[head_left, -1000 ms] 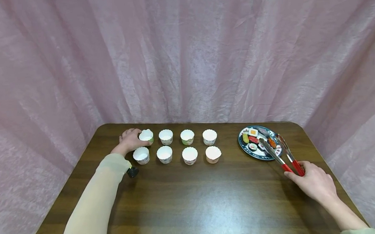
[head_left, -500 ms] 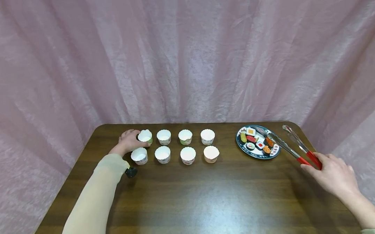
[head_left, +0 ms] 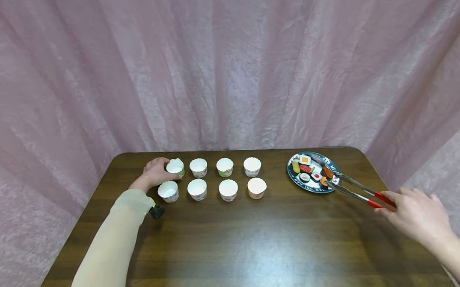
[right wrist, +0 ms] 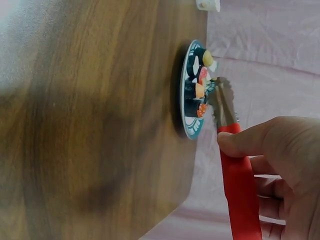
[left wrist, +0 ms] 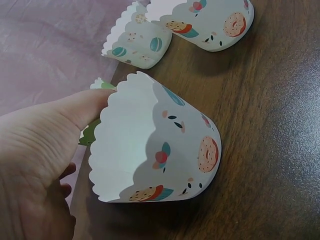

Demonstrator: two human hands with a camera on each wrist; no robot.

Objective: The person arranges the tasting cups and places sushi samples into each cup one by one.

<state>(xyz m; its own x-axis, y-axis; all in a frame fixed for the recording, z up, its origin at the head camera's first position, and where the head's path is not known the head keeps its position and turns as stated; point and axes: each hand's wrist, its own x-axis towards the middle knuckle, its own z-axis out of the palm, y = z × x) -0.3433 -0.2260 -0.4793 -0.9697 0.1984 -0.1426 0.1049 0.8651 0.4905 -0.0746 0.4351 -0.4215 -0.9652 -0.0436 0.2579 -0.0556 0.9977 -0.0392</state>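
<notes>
My left hand (head_left: 153, 172) grips a green-sided paper baking cup (head_left: 175, 167) at the back left, thumb at its near side. In the left wrist view a patterned white baking cup (left wrist: 160, 150) stands in front and hides most of the green one. My right hand (head_left: 420, 214) holds metal tongs with red handles (right wrist: 237, 180). Their tips reach the right edge of a round dark-rimmed plate (head_left: 317, 191), one on each side of an orange-topped sushi piece (head_left: 323, 181). Several toy-like sushi pieces, including a red-topped one (head_left: 306, 169), lie on the plate.
Several baking cups stand in two rows, among them a green one (head_left: 225, 167) in the back row and a peach one (head_left: 257, 188) at the front right. The brown wooden table (head_left: 218, 238) ends at a pink curtain (head_left: 227, 75).
The tongs first swung right off the middle of the plate, then came down at the orange-topped sushi piece with their arms closer together. My left hand stays on the green cup.
</notes>
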